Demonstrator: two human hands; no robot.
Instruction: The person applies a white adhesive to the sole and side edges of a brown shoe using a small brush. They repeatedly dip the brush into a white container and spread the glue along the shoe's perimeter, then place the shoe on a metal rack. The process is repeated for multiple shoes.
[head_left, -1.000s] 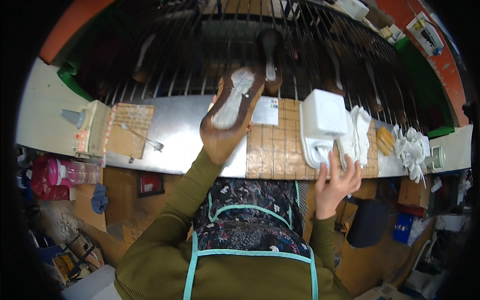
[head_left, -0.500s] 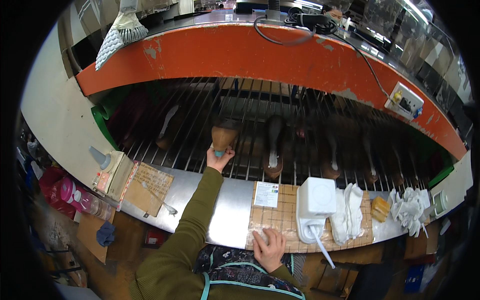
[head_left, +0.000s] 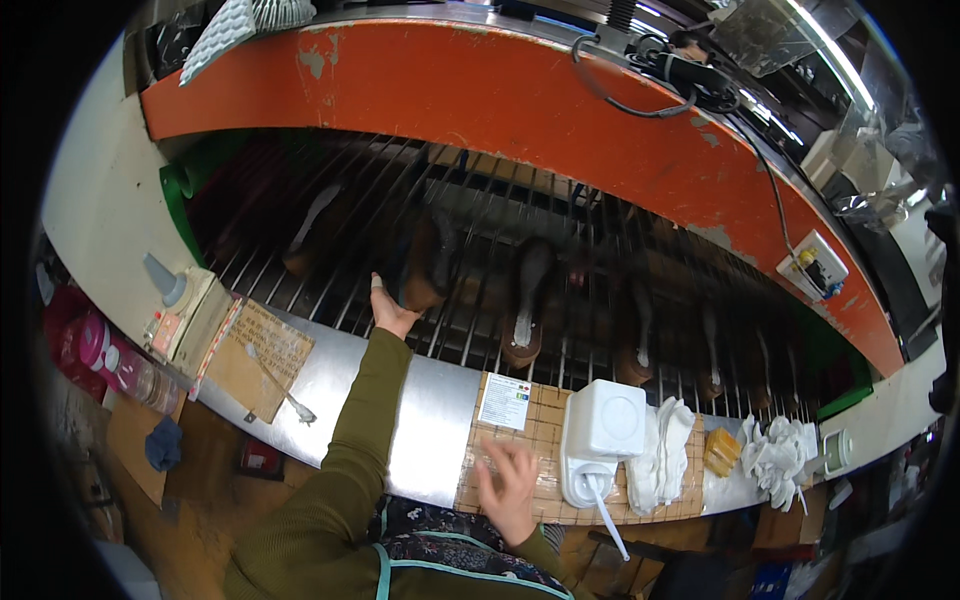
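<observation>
On the metal-rod rack, a brown and dark shoe-shaped piece [head_left: 426, 285] lies at my left hand [head_left: 393, 312]. One finger with a pale wrap at its tip stands away from the piece; the other fingers are partly hidden beside it, and light contact cannot be ruled out. My right hand [head_left: 510, 488] is slightly blurred, empty, with fingers apart, above the tan grid-patterned board [head_left: 545, 415]. A similar dark piece with a whitish strip [head_left: 525, 315] rests on the rods to the right.
More such pieces [head_left: 638, 340] line the rack beneath an orange beam [head_left: 450, 85]. Along the metal ledge [head_left: 430, 440] are a white container [head_left: 605, 420], white gloves [head_left: 660, 455], a yellow block [head_left: 722, 452], a small brush [head_left: 285, 390] on cardboard and a grey-nozzled bottle [head_left: 165, 280].
The shoe-shaped piece has turned on the rods, and my left hand has loosened from its end, moving to its left side. My right hand has lifted its fingers. The view has shifted.
</observation>
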